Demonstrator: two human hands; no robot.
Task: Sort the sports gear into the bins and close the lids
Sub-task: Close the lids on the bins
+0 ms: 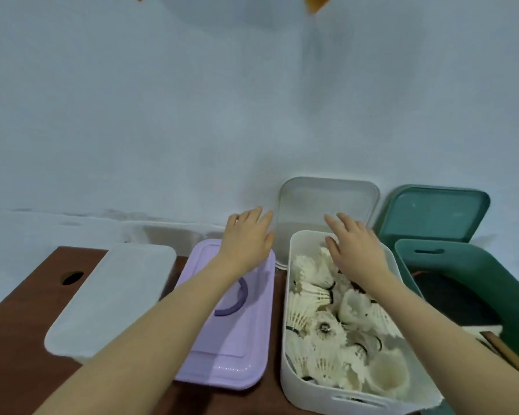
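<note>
on the brown table (18, 339) four bins sit in a row against a pale wall (162, 115) — a white closed bin (111, 298) at the far left, a lilac bin (237, 348) with its lid on and a purple handle (237, 301) lying flat on top, an open white bin (300, 381) heaped with white feather shuttlecocks (327, 330), and an open green bin (474, 271) at the right edge. the white lid (312, 199) stands tilted against the wall just behind the shuttlecock bin, and the green lid (438, 214) leans the same way behind the green bin. the person's left hand (247, 235) hovers over the far end of the lilac bin, fingers straight and spread, holding nothing, its fingertips near the left edge of the white lid. the right hand (354, 244) is over the far end of the shuttlecock bin, fingers likewise extended and empty, in front of the lid's lower part — whether it touches the lid cannot be told in the blur. inside the green bin something dark lies at the bottom, with what may be a wooden handle (507, 351) at the near corner
</note>
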